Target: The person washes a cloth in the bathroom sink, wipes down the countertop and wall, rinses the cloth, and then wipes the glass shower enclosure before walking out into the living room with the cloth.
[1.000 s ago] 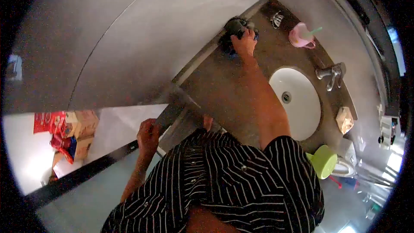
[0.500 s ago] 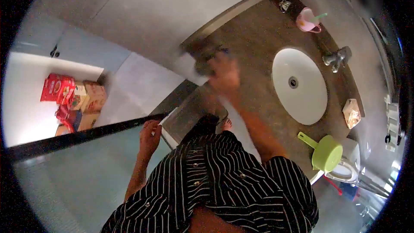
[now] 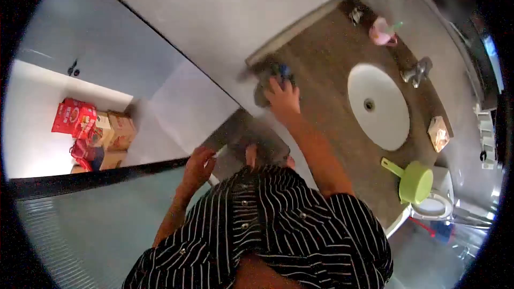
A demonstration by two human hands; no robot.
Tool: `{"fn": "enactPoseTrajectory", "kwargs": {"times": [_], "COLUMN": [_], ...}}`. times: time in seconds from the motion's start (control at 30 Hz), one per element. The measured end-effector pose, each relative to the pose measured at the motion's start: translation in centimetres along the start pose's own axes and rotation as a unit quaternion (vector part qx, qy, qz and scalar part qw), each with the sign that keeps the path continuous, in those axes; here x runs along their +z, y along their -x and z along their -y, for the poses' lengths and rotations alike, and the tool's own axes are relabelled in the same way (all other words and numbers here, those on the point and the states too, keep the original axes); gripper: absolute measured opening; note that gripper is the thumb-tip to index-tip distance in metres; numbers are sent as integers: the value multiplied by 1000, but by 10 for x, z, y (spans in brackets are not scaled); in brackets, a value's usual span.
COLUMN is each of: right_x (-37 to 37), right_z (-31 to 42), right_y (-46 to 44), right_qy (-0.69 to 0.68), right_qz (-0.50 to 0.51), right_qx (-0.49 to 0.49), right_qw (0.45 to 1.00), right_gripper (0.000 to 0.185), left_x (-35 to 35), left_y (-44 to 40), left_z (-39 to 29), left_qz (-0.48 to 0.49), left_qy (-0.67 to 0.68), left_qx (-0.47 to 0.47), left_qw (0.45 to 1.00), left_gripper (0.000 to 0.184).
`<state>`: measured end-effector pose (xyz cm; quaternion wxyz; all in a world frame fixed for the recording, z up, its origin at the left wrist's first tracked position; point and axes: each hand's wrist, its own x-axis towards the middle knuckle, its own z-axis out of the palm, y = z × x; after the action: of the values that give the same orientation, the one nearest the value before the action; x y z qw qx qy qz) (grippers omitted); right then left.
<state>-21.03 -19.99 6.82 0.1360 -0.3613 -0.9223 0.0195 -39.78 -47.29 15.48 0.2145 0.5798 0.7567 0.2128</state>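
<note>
A dark cloth (image 3: 261,95) at the edge of the countertop (image 3: 321,53) is partly covered by the right hand (image 3: 285,98), spread seemingly for even pressure, any clench impossible to tell, while the left hand (image 3: 199,166) is held slack, apparently empty.

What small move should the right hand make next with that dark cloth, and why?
Probably slide the dark cloth inward toward the sink: the right hand lies on it at the edge of the counter, and nothing stands between.
</note>
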Motion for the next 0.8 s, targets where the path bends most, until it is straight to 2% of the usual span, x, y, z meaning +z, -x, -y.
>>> {"fn": "enactPoseTrajectory", "kwargs": {"times": [0.03, 0.1, 0.13, 0.2, 0.23, 0.33, 0.4, 0.47, 0.5, 0.53, 0.6, 0.67, 0.7, 0.73, 0.8], "right_x": [7, -30, -39, -56, -84, -154, -188, -199, -202, -202, -203, -205, -201, -201, -206], "right_z": [-3, 1, 8, 21, 37, 103, 135, 134, 129, 121, 93, 72, 72, 75, 107], "right_y": [11, 25, 21, 2, -16, -90, -133, -170, -187, -201, -223, -241, -240, -236, -205], "right_qy": [29, -94, -165, -296, -299, -290, -314, -317, -318, -360, -323, -452, -479, -505, -464], "right_qz": [-51, 70, -28, -226, -261, -360, -334, -417, -456, -489, -545, -556, -531, -505, -460], "right_qx": [-12, 69, 77, 83, 35, -90, -123, -116, -115, -104, -25, 11, 2, -5, -65], "right_qw": [998, 991, 983, 924, 917, 882, 880, 844, 823, 788, 774, 697, 699, 700, 755], "right_gripper": [52, 54, 55, 57, 59, 65, 66, 65, 64, 61, 53, 47, 47, 46, 50], "left_x": [-5, -23, -32, -13, -2, -24, -36, -53, -57, -61, -54, -50, -47, -37, -14], "left_y": [4, 7, 11, 14, 11, -10, -22, -25, -22, -17, -3, 13, 20, 26, 21], "left_z": [17, 36, 40, 107, 133, 106, 105, 105, 113, 118, 146, 148, 150, 159, 182], "left_qz": [-27, -43, -41, -74, -118, -60, -79, -110, -155, -158, -166, -140, -127, -131, -104], "left_qy": [9, -15, -13, -25, -14, 196, 118, 77, 71, 109, 59, 79, 87, 143, 231], "left_qx": [0, -34, -67, -89, 43, -56, -5, 31, 114, 103, 38, -42, -81, -47, -106], "left_qw": [1000, 998, 997, 993, 992, 977, 990, 990, 979, 976, 984, 986, 985, 980, 962], "left_gripper": [20, 16, 16, 23, 24, 19, 21, 20, 19, 19, 18, 18, 18, 18, 20]}}
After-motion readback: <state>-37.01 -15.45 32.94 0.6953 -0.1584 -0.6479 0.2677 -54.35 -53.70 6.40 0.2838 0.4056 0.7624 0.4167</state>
